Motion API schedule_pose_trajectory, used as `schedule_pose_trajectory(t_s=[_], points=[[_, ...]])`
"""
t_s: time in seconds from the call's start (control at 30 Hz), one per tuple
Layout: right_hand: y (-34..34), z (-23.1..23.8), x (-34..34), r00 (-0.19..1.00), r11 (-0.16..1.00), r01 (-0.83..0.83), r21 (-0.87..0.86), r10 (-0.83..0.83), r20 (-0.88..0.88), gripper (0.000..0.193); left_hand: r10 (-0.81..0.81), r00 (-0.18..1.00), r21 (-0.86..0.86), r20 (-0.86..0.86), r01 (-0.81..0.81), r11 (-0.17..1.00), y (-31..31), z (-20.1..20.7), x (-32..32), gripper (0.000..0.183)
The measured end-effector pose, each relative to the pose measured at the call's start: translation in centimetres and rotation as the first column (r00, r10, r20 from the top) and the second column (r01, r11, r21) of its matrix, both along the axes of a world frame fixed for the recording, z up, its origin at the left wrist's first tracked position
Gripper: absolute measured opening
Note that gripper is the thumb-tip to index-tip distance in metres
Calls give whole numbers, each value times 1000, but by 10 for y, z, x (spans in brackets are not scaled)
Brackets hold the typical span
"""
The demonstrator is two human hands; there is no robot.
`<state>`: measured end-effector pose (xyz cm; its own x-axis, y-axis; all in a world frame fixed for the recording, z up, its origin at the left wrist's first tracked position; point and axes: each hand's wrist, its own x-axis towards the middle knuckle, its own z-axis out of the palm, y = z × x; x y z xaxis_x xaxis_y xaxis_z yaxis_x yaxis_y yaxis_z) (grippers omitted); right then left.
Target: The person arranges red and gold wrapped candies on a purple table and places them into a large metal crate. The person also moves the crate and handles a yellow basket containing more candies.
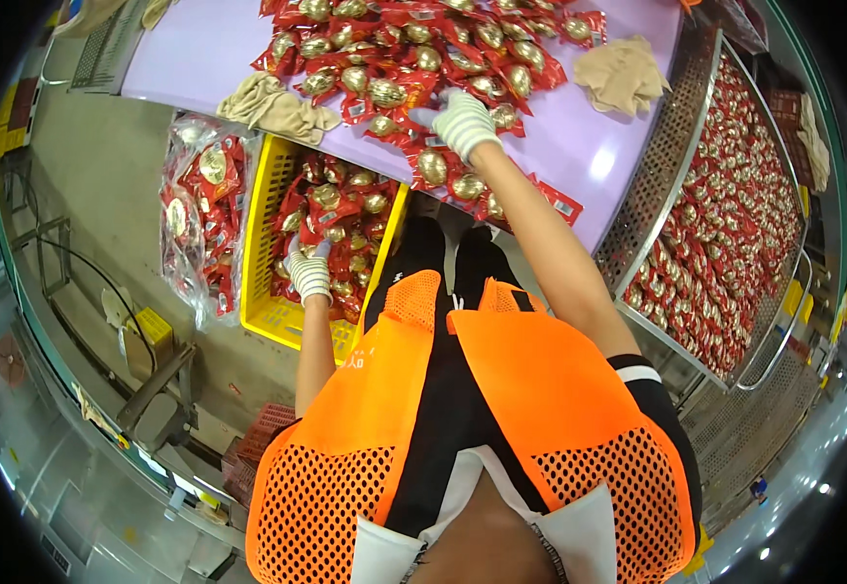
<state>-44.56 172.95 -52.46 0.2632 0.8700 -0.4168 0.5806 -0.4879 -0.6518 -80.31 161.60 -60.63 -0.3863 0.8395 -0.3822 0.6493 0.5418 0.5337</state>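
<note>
Both my hands wear white-and-green striped gloves with grey fingertips. At the table's near edge, my right hand [464,121] rests over a pile of red packets [428,58] with gold egg-shaped fronts. Its thumb stands apart from its fingers, and I see nothing gripped. Lower left, my left hand [308,273] reaches into a yellow crate [257,258] part-filled with the same kind of packets [353,253]. Its fingers are spread against them, with no packet visibly held. Packets [433,167] also lie along the table edge close to my right wrist.
A lilac tabletop [204,54] bears a beige cloth [277,109] and another cloth [624,78]. On the right is a perforated metal bin [659,161] full of small red-and-gold pieces. A clear bag [204,219] of packets stands left of the crate; a metal frame [156,389] lies beyond.
</note>
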Motion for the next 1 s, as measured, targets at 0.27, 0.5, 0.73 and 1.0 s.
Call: schedule_pose_trajectory(t_s=[0.27,0.5,0.73,1.0], points=[[30,-12,-37,947,917,31,397,-154,283,45,-275,925,511,-263,376,773,-2,42,47,65],[16,11,4,900,765,354,537,-123,-418,19,-787,573,611,-227,713,343,33,69,133,49],[-118,79,127,945,936,129,327,-16,-327,16,-937,289,520,-197,841,150,76,66,172,54],[-256,0,192,993,991,-119,-63,120,7,23,-932,55,417,-357,902,-107,75,48,205,53]])
